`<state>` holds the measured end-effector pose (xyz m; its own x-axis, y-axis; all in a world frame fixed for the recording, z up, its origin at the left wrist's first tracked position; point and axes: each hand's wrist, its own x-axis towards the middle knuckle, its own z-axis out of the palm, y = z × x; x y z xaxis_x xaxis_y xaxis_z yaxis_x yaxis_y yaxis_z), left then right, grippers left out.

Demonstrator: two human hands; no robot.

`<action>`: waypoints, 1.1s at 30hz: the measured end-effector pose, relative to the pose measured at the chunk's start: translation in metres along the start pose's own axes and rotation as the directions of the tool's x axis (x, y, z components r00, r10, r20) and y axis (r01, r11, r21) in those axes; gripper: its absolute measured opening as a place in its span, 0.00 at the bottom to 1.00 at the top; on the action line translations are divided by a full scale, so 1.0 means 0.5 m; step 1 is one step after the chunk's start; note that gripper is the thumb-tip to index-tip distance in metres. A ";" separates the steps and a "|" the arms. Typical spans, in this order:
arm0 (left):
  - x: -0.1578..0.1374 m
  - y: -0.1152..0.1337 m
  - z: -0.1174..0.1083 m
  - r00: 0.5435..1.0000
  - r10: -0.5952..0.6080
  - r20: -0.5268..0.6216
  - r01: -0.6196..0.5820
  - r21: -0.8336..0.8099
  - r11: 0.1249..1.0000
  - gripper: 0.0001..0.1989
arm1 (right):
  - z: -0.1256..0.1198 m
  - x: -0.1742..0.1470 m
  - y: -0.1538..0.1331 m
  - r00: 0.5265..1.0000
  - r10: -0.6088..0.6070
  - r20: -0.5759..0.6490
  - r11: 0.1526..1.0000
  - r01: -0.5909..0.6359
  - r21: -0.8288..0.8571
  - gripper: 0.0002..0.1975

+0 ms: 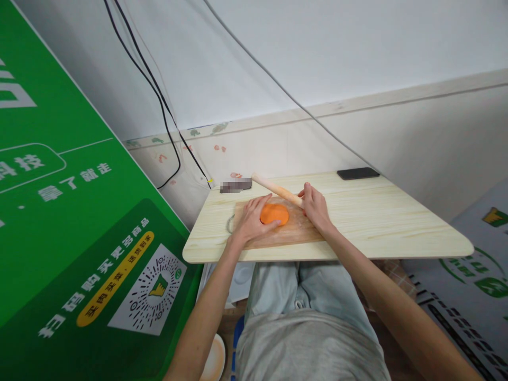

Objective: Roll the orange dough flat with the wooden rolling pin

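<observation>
A smooth, rounded piece of orange dough (pixel 274 214) lies on a wooden board (pixel 301 233) that has pale, flour-like smears and a metal ring at its left end. My left hand (pixel 253 218) cups the dough's left side, fingers along the far edge and thumb along the near edge. In my right hand (pixel 315 205) is the near end of a wooden rolling pin (pixel 280 190). The pin slants away to the left, past the far side of the dough, and its far tip reaches the table's back edge.
The pale wood-grain table (pixel 397 222) stands against the wall. A black phone (pixel 357 173) lies at its back right, and a dark, partly blurred object (pixel 235 185) at its back left. A green printed panel (pixel 99 211) rises on the left; cables (pixel 159 95) hang behind.
</observation>
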<state>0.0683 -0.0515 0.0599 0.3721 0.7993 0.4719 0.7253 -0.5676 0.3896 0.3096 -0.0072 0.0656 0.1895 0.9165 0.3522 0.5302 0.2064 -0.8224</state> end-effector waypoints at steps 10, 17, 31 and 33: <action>0.000 -0.006 0.005 0.997 -0.020 0.072 0.022 -0.032 0.999 0.38 | 0.001 0.000 0.001 1.000 -0.009 -0.013 1.000 0.009 0.015 0.44; 0.003 0.005 0.005 0.991 -0.099 0.090 0.096 0.038 0.995 0.44 | 0.003 0.002 0.006 1.000 -0.021 -0.012 0.999 0.022 0.044 0.43; 0.003 0.002 0.003 0.990 -0.088 0.110 0.089 -0.004 0.996 0.40 | 0.004 0.001 0.005 1.000 -0.021 -0.019 0.999 0.022 0.048 0.43; 0.004 0.003 0.004 0.987 -0.122 0.107 0.122 0.013 0.992 0.40 | 0.004 0.001 0.004 1.000 -0.018 -0.019 0.999 0.019 0.049 0.43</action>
<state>0.0712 -0.0505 0.0598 0.3402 0.8791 0.3337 0.7727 -0.4636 0.4336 0.3093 -0.0059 0.0631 0.1958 0.9057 0.3759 0.4923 0.2408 -0.8365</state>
